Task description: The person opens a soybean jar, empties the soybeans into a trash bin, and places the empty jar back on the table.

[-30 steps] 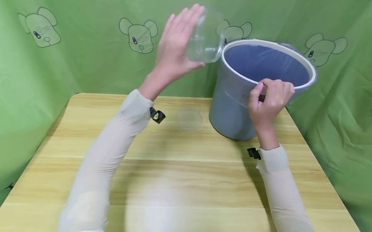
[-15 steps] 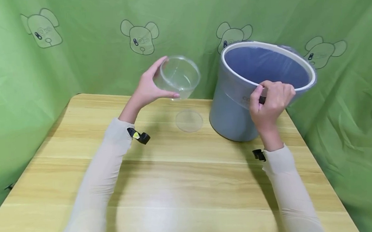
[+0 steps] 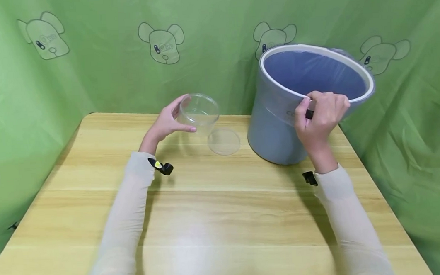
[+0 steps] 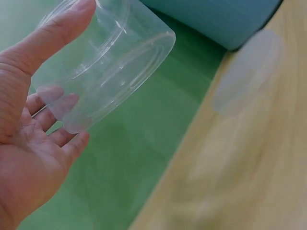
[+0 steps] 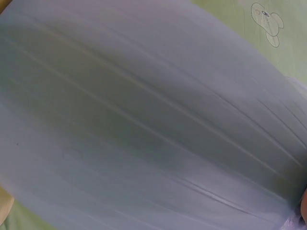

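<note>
We cup the clear tub [image 3: 199, 112] in our left hand [image 3: 167, 123] near its lid [image 3: 223, 142]; our right hand [image 3: 321, 115] pinches the bin [image 3: 279, 130] rim, tilting it

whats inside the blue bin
The bin is lined with a thin plastic bag; only the bag's far wall shows. The near rim hides the bottom, so any contents cannot be seen.
</note>
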The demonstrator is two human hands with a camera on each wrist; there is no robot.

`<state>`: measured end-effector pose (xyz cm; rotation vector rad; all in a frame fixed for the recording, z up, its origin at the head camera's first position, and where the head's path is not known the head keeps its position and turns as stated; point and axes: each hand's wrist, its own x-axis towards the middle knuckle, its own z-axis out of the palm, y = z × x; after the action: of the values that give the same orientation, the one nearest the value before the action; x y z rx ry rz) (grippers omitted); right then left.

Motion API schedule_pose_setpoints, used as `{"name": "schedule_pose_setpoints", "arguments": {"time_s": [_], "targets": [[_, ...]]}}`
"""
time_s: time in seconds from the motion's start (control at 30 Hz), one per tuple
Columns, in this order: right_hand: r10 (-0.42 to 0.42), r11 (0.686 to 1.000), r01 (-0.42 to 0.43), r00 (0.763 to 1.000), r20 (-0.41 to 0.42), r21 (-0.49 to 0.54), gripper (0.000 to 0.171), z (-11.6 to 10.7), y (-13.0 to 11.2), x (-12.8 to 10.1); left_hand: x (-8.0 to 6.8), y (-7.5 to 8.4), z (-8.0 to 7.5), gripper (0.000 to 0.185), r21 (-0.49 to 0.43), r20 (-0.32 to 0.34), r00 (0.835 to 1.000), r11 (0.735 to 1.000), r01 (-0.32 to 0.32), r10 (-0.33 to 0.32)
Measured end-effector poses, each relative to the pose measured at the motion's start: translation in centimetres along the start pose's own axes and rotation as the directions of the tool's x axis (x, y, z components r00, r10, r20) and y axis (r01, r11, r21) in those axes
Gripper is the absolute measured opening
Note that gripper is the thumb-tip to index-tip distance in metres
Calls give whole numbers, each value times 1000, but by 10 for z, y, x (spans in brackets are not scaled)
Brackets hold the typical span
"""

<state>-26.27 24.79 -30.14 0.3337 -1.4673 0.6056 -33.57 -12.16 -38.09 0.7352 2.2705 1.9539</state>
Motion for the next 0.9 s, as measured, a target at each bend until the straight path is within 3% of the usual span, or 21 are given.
{"name": "schedule_pose_setpoints", "arguments": {"time_s": [0.17, 0.27, 0.53, 0.9], "targets": [[0, 1000, 0, 1000, -2, -2, 25, 2, -1, -1, -4, -27, -1, 115, -16, -19, 998, 998, 67, -67], [2, 1000, -2, 1000, -11, -7, 25, 2, -2, 0, -6, -35, 0, 116, -40, -17, 994, 994, 105, -105], [17, 1000, -17, 1000, -14, 7, 25, 0, -6, 1, -18, -33, 3, 111, -76, 21, 992, 989, 129, -128], [40, 999, -40, 999, -6, 31, 26, 0, -10, 3, -23, -48, -7, 112, -100, 65, 986, 982, 159, -153]]}}
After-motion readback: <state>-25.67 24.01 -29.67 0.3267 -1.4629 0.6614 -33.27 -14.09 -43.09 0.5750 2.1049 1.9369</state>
